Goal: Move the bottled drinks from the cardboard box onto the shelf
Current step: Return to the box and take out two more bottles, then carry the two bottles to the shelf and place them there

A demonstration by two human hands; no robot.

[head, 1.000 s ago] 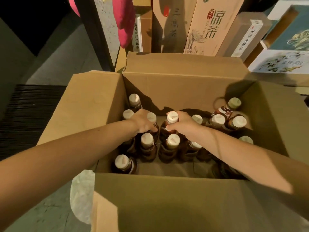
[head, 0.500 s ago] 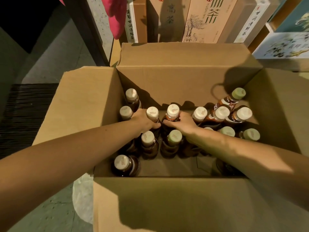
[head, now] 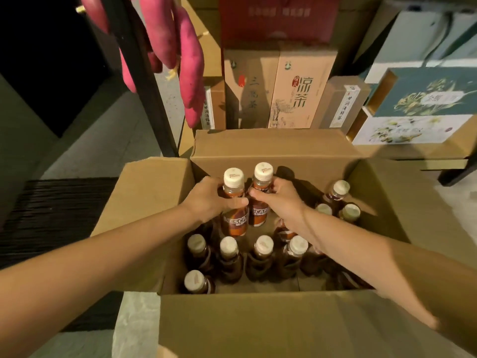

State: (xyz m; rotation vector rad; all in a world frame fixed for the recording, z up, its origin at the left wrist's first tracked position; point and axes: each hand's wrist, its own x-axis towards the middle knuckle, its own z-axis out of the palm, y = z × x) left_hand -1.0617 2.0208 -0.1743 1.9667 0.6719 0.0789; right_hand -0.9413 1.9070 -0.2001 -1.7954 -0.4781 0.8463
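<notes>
Left bottle (head: 235, 223): upright, raised above the caps of the bottles below it, over the far half of the cardboard box (head: 271, 146). It is touching or just beside the right bottle.
Right bottle (head: 260, 214): upright, at about the same height, likewise above the rows below.
Left hand (head: 210, 200): fingers and thumb are curled round the left bottle's shoulder, just under the white cap (head: 233, 177). The thumb lies across the front.
Right hand (head: 284, 205): fingers are wrapped round the right bottle at the neck and shoulder, with the thumb across the front.
Remaining bottles (head: 263, 254): upright in the box, in rows near the front wall and a cluster at the right. The task is judged far from complete.
Weight: each bottle appears full of dark liquid. Expect moderate weight, manageable with one hand.
Stiffness: the wall looks like clear plastic, but glass cannot be ruled out. Treat the bottles as rigid and avoid knocking the two together.
Surface: smooth wall and glossy label, likely slippery under a loose grip.
Grip point: the narrowing shoulder below the cap, where the cap's rim should act as a stop. Do not lift by the cap alone.
Shelf (head: 438, 148): behind the box, carrying tea cartons (head: 300, 91). Free space for bottles cannot be seen.
</notes>
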